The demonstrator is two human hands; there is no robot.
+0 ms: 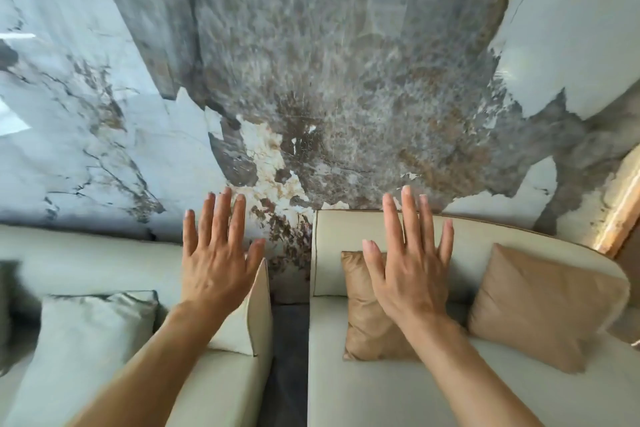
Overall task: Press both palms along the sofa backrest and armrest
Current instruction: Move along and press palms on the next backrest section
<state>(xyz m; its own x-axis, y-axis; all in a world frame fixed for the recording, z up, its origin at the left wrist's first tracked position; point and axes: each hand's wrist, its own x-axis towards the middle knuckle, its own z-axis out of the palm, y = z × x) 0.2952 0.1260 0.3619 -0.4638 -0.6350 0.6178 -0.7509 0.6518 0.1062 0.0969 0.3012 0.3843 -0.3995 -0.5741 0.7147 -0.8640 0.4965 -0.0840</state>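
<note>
Both palms up, fingers spread, gripping nothing.
Left hand [214, 267] lower centre hides the armrest [258, 308] top; right hand [412, 270] covers the backrest [346, 236]; contact unclear.

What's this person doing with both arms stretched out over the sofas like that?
A person is reaching both open hands toward two pale sofa sections in front of a marbled wall. The left hand hovers near the left sofa's backrest, the right hand is in front of the right sofa's backrest, above a tan cushion. Whether either palm touches the upholstery yet cannot be told.
</note>
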